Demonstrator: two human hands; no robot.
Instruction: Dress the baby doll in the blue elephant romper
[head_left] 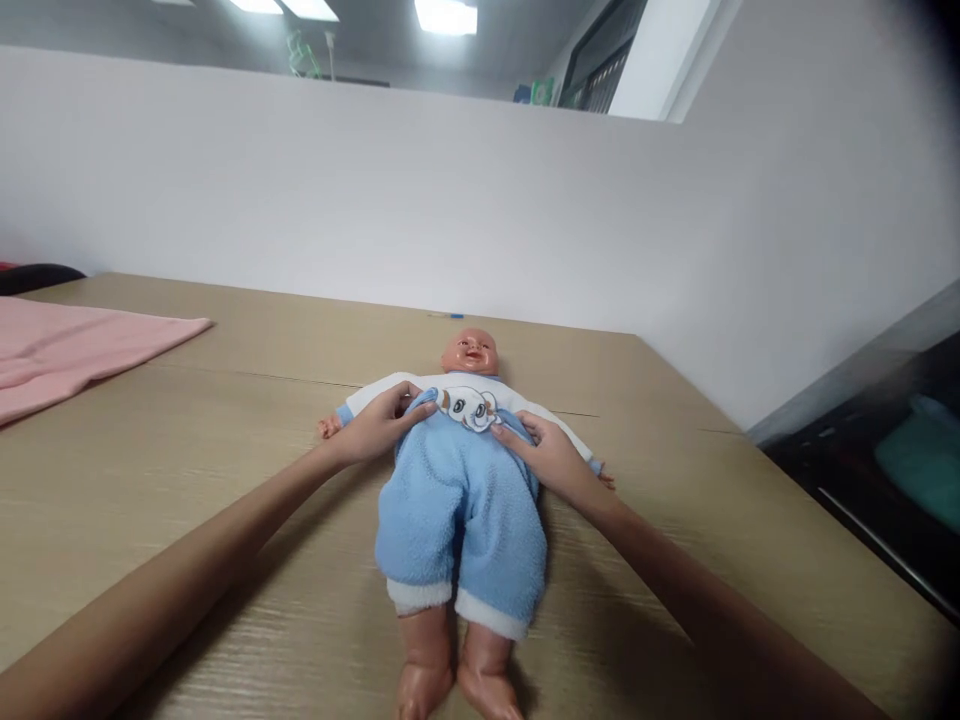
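A baby doll [471, 350] lies on its back on the table, head away from me and bare feet towards me. It wears a white long-sleeved top [382, 388] with blue cuffs and fuzzy blue overalls [461, 490] with white leg hems. A white animal-face patch [471, 408] sits at the bib. My left hand [384, 422] pinches the overalls' upper edge on the left of the patch. On the other side, my right hand [546, 448] grips the upper edge beside the patch, thumb on top. The fingers beneath the cloth are partly hidden.
A pink cloth [82, 345] lies on the table's left side. Near the back edge is a small blue-tipped pen-like item [454, 316]. A white partition wall [360, 200] stands behind the wooden table [225, 600]. Dark items with a teal cloth [922, 460] are at the right.
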